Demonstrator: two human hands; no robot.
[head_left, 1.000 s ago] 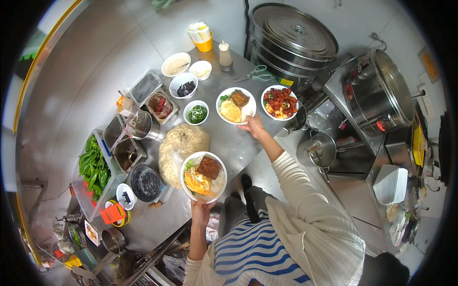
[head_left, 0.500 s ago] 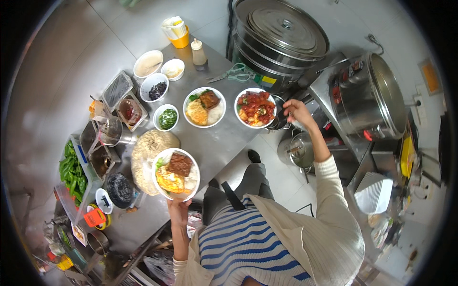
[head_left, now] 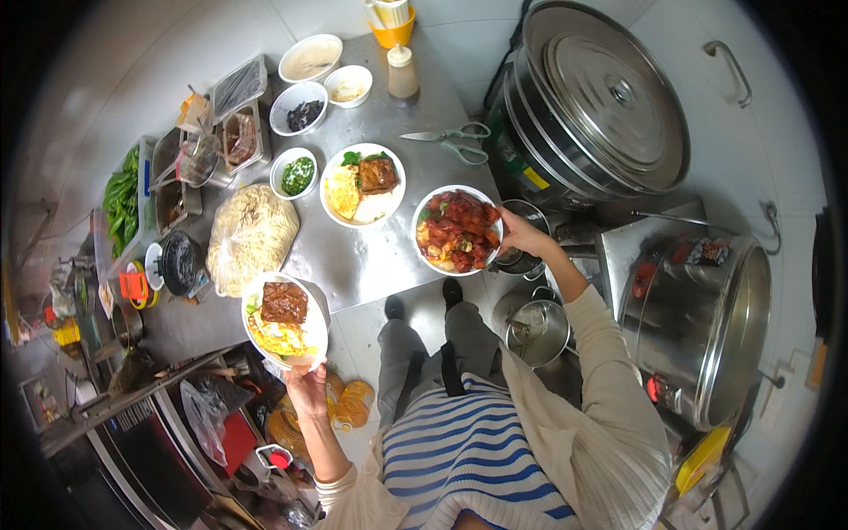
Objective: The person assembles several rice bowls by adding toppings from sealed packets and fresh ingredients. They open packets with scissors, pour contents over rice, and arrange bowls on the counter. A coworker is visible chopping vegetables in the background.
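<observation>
My left hand point(head_left: 306, 390) supports a tilted white bowl point(head_left: 320, 329) from its near side, with the fingers partly hidden underneath. In that bowl lie a brown slab of meat point(head_left: 283, 303), egg and rice. My right hand point(head_left: 526, 235) grips the right rim of another white bowl point(head_left: 416, 244), filled with red-glazed meat chunks point(head_left: 464, 221). That bowl is at the table's right corner; I cannot tell whether it touches the table. Between and beyond the two stands a third white bowl point(head_left: 364, 224) with similar meat, egg, greens and rice. A clear bag of noodles point(head_left: 253, 237) lies beyond my left hand's bowl.
Green-handled scissors point(head_left: 464, 141) and a squeeze bottle point(head_left: 402, 78) are on the steel table point(head_left: 353, 283). Small bowls and steel tubs line its left side. A large lidded pot point(head_left: 609, 106) and a steel drum point(head_left: 698, 327) stand at right, with an open pot point(head_left: 537, 331) lower down.
My right hand has closed on the rim of the bowl of red meat, from being apart from it. My left hand's bowl has moved left, away from over the table. The view has shifted.
</observation>
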